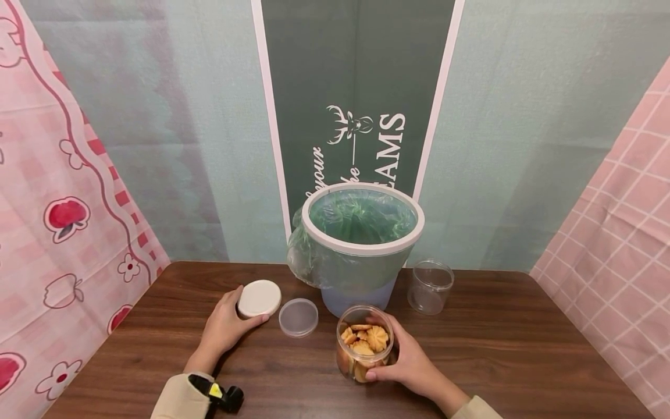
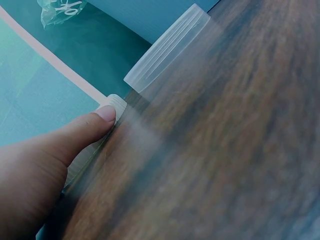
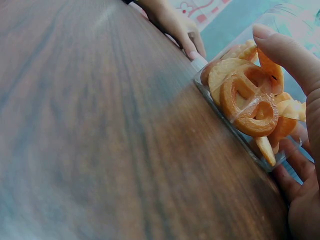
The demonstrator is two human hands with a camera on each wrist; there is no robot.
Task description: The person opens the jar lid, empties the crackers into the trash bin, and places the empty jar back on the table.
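My left hand [image 1: 226, 323] spans a round white lid [image 1: 259, 298] at the left of the table, thumb on the near edge and fingers along the far left side. In the left wrist view the thumb presses the lid's ribbed rim [image 2: 118, 104]. My right hand [image 1: 407, 359] grips a clear, lidless jar [image 1: 342, 362] from the right, thumb in front and fingers behind. Golden cookies [image 1: 362, 342] partly fill the jar, one of them pretzel-shaped in the right wrist view. Between the hands lies a translucent lid [image 1: 298, 318], untouched.
A bin [image 1: 357, 297] with a white rim and a green plastic liner stands behind the jar, with part of the bag bulging out at its left. An uncovered clear jar [image 1: 430, 288] is right of the bin. Printed cloths hang around the brown wooden table [image 1: 502, 349].
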